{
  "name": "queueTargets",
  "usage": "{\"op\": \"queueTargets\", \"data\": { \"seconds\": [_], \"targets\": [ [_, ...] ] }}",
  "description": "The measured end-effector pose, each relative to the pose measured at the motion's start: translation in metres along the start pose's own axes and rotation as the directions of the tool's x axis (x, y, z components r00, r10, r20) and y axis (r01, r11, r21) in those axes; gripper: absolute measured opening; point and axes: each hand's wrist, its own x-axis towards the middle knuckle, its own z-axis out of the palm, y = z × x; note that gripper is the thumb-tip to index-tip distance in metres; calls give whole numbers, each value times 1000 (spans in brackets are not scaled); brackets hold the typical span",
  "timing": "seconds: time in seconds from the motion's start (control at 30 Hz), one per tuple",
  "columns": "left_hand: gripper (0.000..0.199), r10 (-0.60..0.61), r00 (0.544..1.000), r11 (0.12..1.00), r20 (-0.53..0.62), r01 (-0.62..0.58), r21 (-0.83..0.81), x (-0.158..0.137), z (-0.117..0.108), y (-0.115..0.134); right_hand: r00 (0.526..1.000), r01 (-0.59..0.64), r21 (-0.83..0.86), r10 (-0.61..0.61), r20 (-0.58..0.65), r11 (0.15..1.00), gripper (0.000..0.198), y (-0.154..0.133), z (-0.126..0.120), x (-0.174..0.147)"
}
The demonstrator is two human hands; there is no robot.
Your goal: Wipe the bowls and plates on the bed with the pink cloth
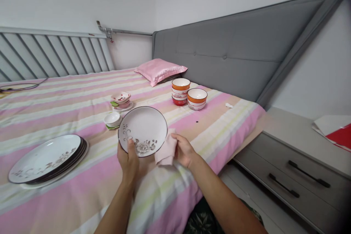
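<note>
My left hand point(128, 159) grips a white round plate point(144, 126) by its lower left rim, thumb on the face and fingers behind. The plate has a dark edge and a brown flower print, and it is tilted toward me above the bed. A pale pink cloth point(166, 150) is pinched in my right hand point(185, 150) at the plate's right edge; part of the cloth passes behind the rim. To the left lies a stack of oval plates point(49, 155) with a similar flower pattern.
Behind the held plate sit small white dishes point(112, 118) and a strawberry-patterned bowl point(121, 97) on saucers. Farther back stand stacked orange-rimmed bowls point(181, 89) and another such pile point(197, 98). A pink pillow point(161, 70) rests by the grey headboard point(219, 49). A nightstand point(290, 168) is at right.
</note>
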Motion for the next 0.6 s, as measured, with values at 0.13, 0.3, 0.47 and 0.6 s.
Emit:
{"op": "queueTargets", "data": {
  "seconds": [0.13, 0.3, 0.47, 0.6],
  "targets": [
    [51, -59, 991, 998, 122, 63, -28, -1, 0, 1, 999, 22, 53, -24, 21, 998, 24, -3, -1, -1],
    [52, -123, 953, 983, 278, 155, -95, 0, -2, -3, 993, 118, 99, -117, -21, 988, 27, -9, -3, -4],
    [51, -148, 924, 981, 352, 183, -68, 3, -2, -2, 992, 129, 68, -130, -1, 989, 38, -19, -8, -6],
    [57, -172, 879, 971, 445, 226, -72, 3, -3, 4, 978, 208, 12, -208, 4, 978, 42, -26, -13, -6]
  ]
}}
